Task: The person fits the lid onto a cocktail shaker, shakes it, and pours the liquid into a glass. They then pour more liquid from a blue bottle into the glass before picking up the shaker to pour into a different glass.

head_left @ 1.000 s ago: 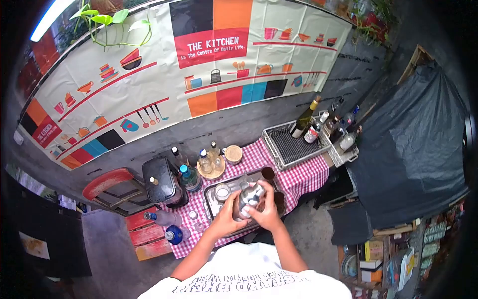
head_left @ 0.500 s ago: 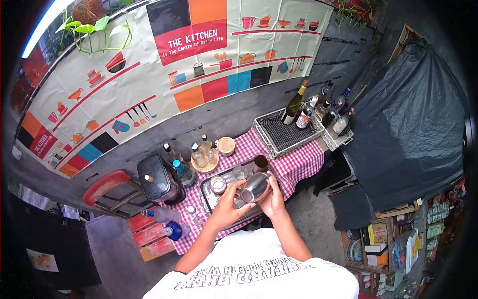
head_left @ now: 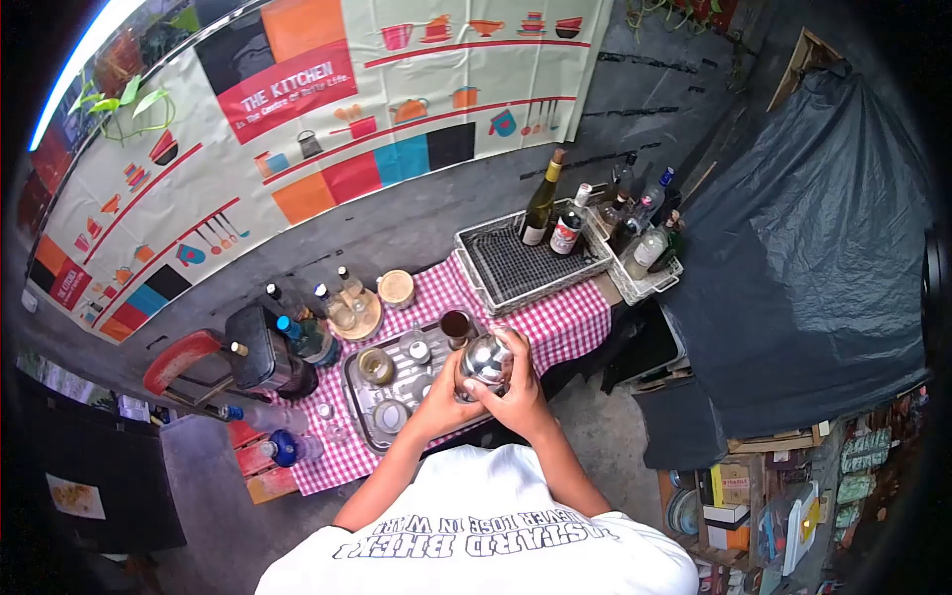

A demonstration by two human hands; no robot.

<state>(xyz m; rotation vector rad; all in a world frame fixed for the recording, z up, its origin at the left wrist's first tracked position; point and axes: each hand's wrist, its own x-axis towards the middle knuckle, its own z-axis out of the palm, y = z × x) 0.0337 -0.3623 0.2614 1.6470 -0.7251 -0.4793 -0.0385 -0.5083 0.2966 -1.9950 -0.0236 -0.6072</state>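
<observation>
A shiny rounded metal vessel, likely a shaker (head_left: 486,361), is held between my two hands above the right end of a metal tray (head_left: 363,428). My left hand (head_left: 442,405) wraps its left side, and my right hand (head_left: 522,392) grips its right side with fingers over the upper edge. Just beyond my hands a glass of dark liquid (head_left: 456,327) stands on the tray. Left of them on the tray are a glass jar (head_left: 376,366), a small clear vessel with a white top (head_left: 418,351) and another round glass (head_left: 390,416).
A black bin-like container (head_left: 260,347) and several bottles (head_left: 309,342) line the checkered table's left side. A blue bottle (head_left: 288,448) is near its front left. A wire tray (head_left: 496,293) with a wine bottle (head_left: 540,203) stands at the back right.
The view has shifted right, so the table appears further left. The vessel between my hands is turned; its metal surface now shows instead of the earlier open-looking, glassy side.
</observation>
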